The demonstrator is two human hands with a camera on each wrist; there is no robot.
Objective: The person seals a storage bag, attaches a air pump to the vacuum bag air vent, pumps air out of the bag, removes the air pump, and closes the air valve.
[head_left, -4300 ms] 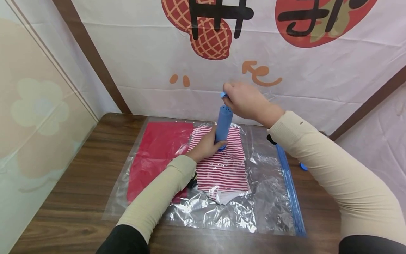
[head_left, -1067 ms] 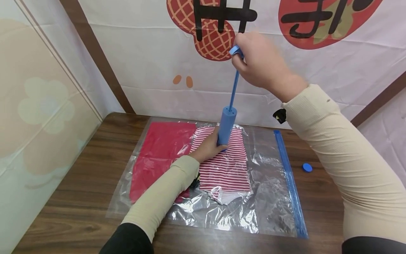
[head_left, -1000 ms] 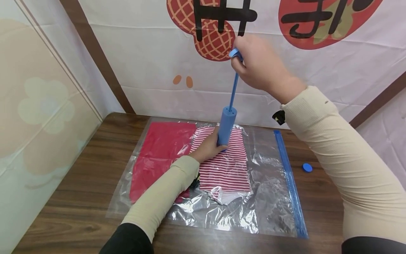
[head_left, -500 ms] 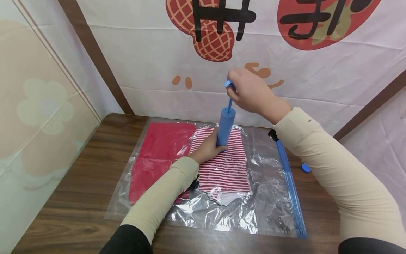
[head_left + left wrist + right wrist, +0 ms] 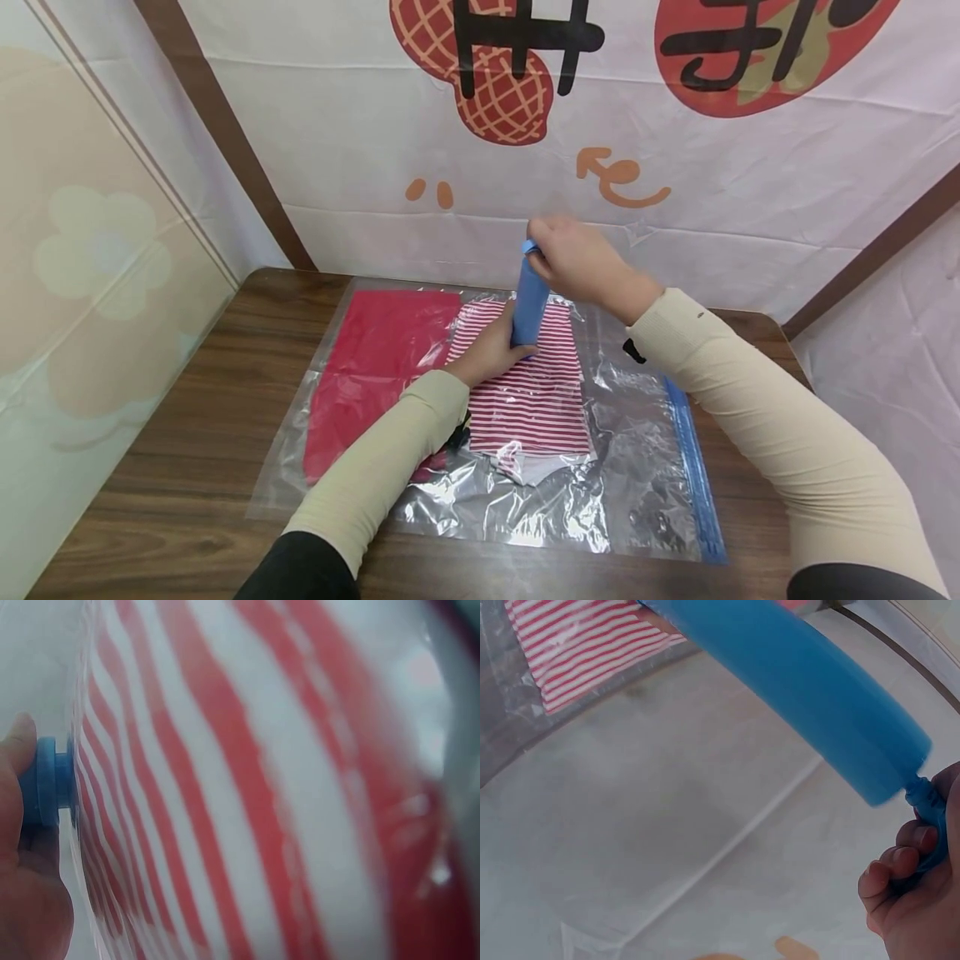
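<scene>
A blue hand pump (image 5: 532, 302) stands slightly tilted over a clear plastic storage bag (image 5: 637, 467), its foot at the bag's surface. My left hand (image 5: 491, 346) grips the pump's lower end; in the left wrist view its fingers (image 5: 34, 885) wrap the blue base (image 5: 46, 784) right at the bag. My right hand (image 5: 581, 260) grips the pump's handle (image 5: 928, 825), pushed down close to the barrel's top. Inside the bag lie a red-and-white striped garment (image 5: 528, 408), under the pump, and a red folded garment (image 5: 375, 358) to its left.
A blue zip strip (image 5: 693, 475) runs along the bag's right edge. The bag lies on a brown wooden table (image 5: 165, 467). Behind it hangs a white printed cloth (image 5: 337, 125), close to the table's back edge.
My right hand was raised high with the pump rod drawn out a second ago; it has come down, and the rod is in the barrel. The left hand stays in place.
</scene>
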